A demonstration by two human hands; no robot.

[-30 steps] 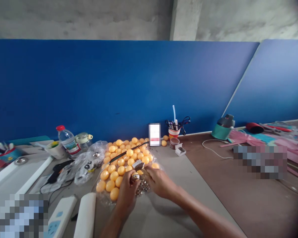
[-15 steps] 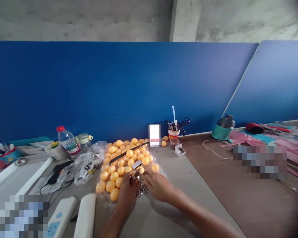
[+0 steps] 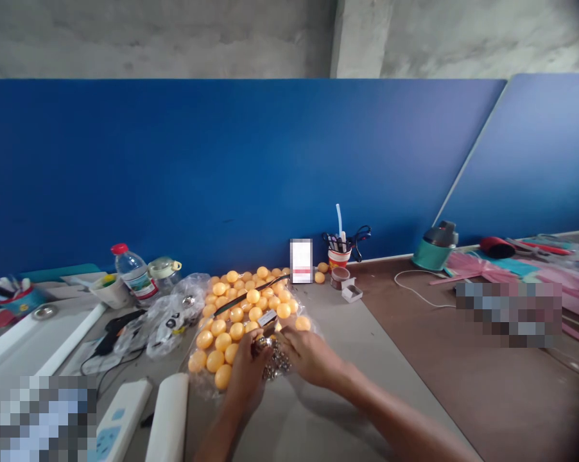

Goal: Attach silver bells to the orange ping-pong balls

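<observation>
My left hand (image 3: 247, 374) and my right hand (image 3: 309, 354) meet over the grey table (image 3: 318, 410), both closed on a bunch of small shiny metal pieces (image 3: 273, 361) between them. Just beyond my fingers lies a clear plastic bag full of orange ping-pong balls (image 3: 239, 308). A dark thin rod (image 3: 248, 294) rests across the balls, and a small grey block (image 3: 267, 318) sits by my fingertips.
To the left are a water bottle (image 3: 131, 272), a lidded jar (image 3: 163, 271), crumpled plastic bags (image 3: 171, 316), a black glue gun (image 3: 113, 327), a white power strip (image 3: 119, 420) and a white roll (image 3: 168, 417). A pen cup (image 3: 338, 255), a teal jug (image 3: 434, 247) and pink paper (image 3: 486, 266) stand along the blue wall.
Both hands have stayed on the metal pieces, with only small finger shifts. The view moved slightly.
</observation>
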